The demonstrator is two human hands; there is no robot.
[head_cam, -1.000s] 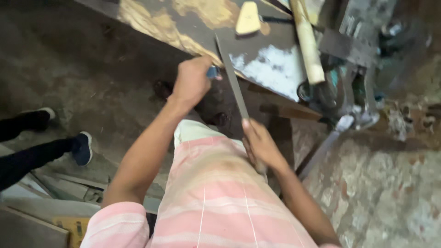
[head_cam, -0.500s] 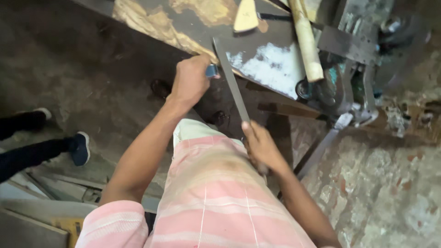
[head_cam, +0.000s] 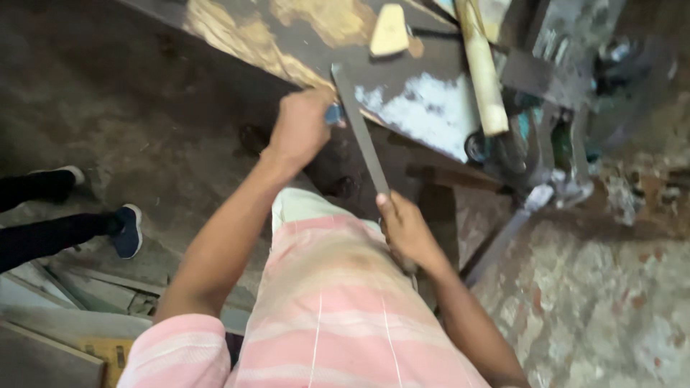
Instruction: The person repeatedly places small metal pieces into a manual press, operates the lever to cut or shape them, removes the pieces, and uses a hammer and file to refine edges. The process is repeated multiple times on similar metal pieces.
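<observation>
A long flat grey metal bar [head_cam: 361, 133] runs from the edge of a worn workbench [head_cam: 431, 108] down toward my body. My right hand [head_cam: 404, 231] grips its near end against my pink-striped shirt. My left hand [head_cam: 300, 126] is closed on a small blue-handled tool [head_cam: 333, 113], pressed against the left side of the bar near the bench edge.
On the bench lie a cream wedge-shaped block [head_cam: 389, 30] and a pale round stick [head_cam: 480, 68]. Metal clutter and a vise-like fixture [head_cam: 553, 136] crowd the bench's right end. Another person's legs and dark shoe [head_cam: 128, 230] stand at left. Boards lie at the lower left.
The view has shifted slightly; the bar and both hands keep nearly the same grip, with the left hand still at the bar by the bench edge.
</observation>
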